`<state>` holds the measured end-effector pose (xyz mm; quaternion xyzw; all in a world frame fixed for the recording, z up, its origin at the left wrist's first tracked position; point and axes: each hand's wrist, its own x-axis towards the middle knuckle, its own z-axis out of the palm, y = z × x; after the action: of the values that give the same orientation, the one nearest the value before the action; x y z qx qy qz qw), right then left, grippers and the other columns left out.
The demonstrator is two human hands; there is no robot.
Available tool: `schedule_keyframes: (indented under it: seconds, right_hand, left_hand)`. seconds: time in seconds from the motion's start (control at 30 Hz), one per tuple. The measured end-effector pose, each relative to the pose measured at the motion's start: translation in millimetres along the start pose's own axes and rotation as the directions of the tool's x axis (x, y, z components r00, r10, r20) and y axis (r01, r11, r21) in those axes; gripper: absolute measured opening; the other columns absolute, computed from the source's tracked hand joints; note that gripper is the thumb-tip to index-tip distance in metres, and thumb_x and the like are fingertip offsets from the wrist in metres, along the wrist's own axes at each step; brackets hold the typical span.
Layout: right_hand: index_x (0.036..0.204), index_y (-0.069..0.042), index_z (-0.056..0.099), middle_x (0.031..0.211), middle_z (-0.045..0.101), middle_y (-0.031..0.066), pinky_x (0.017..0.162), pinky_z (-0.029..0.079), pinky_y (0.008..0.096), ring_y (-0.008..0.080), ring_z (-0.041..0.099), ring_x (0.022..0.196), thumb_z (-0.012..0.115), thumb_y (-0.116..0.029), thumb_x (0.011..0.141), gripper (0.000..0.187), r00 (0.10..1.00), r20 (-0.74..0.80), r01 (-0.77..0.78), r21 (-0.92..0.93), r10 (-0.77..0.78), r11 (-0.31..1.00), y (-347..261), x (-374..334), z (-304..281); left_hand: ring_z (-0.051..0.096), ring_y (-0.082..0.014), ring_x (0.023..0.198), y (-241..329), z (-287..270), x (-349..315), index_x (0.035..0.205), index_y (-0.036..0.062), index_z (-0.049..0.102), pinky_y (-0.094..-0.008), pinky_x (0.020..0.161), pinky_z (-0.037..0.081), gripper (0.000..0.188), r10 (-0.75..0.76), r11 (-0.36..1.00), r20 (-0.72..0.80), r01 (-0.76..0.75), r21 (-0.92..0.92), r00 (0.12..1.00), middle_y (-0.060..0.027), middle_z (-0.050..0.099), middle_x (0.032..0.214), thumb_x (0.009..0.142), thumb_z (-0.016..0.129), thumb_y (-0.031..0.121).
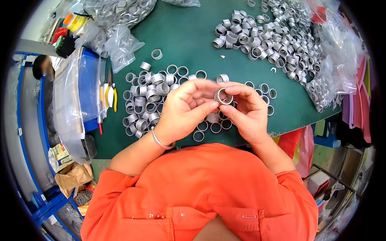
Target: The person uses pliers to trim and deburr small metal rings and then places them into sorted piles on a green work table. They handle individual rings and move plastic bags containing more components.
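In front of my chest, a grey metal ring [217, 96] is held up, its round opening facing me. My right hand [250, 110] pinches it between thumb and fingers from the right. From the left, my left hand [183, 106] has its thumb and curled fingers closed on the ring's edge; its fingers are slightly blurred. A pile of similar rings [150, 94] lies left of and partly beneath my left hand. Several single rings [198, 135] stand on end below my hands, and more rings [263, 88] lie just beyond my right hand.
The green tabletop [181, 40] carries a large heap of rings [273, 44] at the far right, beside clear plastic bags [335, 56]. A bag of rings [120, 12] sits far left. Yellow-handled pliers [111, 94] lie at the left edge near a blue holder [91, 88].
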<state>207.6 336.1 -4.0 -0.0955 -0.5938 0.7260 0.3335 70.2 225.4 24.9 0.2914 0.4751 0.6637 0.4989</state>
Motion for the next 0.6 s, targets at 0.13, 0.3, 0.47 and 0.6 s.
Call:
schedule_keyframes:
  seconds: [0.13,0.3,0.47,0.6]
  right_hand:
    - [0.093,0.0,0.063,0.111,0.054,0.0108,0.083,0.046,0.0278,0.0162,0.055,0.096,0.067,0.005,0.078,0.017,0.999,-0.006,0.044,-0.174,-0.046,0.984,-1.5,-1.7,6.2]
    - [0.091,0.001,0.062,0.102,0.051,0.007,0.075,0.046,0.025,0.013,0.053,0.086,0.066,0.005,0.079,0.013,0.999,0.008,-0.041,-0.09,0.041,0.995,2.4,-5.9,4.2]
    - [0.096,0.003,0.061,0.104,0.053,0.0084,0.073,0.05,0.0258,0.0132,0.056,0.089,0.062,0.006,0.082,0.014,0.991,0.033,-0.127,-0.034,0.128,0.991,-2.0,-5.8,6.6]
    - [0.097,0.005,0.06,0.104,0.055,0.009,0.075,0.052,0.0261,0.0134,0.059,0.088,0.061,0.005,0.084,0.013,0.974,0.039,-0.224,0.01,0.223,0.975,-6.5,-7.0,7.0]
  left_hand:
    - [0.062,-0.0146,0.095,-7.1,-3.8,-8.7,0.11,-0.0027,0.055,-0.0258,0.082,0.052,0.026,0.116,0.992,-0.035,-0.115,0.042,0.993,-0.0103,0.063,0.104,0.085,0.061,-0.005]
    - [0.065,-0.0128,0.083,-10.6,-5.0,-10.8,0.109,0.0006,0.056,-0.0252,0.075,0.053,0.031,0.351,0.848,-0.027,-0.305,0.434,0.936,-0.0072,0.066,0.091,0.08,0.065,-0.005]
    - [0.066,-0.0124,0.079,-12.3,-6.8,-12.2,0.111,0.0025,0.054,-0.0241,0.07,0.052,0.036,0.399,0.792,0.009,-0.35,0.499,0.917,-0.0071,0.066,0.084,0.078,0.066,-0.005]
    - [0.065,-0.0111,0.079,-7.6,-2.3,-12.9,0.114,0.0018,0.051,-0.0243,0.068,0.053,0.038,0.343,0.869,-0.015,-0.311,0.385,0.939,-0.0057,0.065,0.084,0.079,0.064,-0.007]
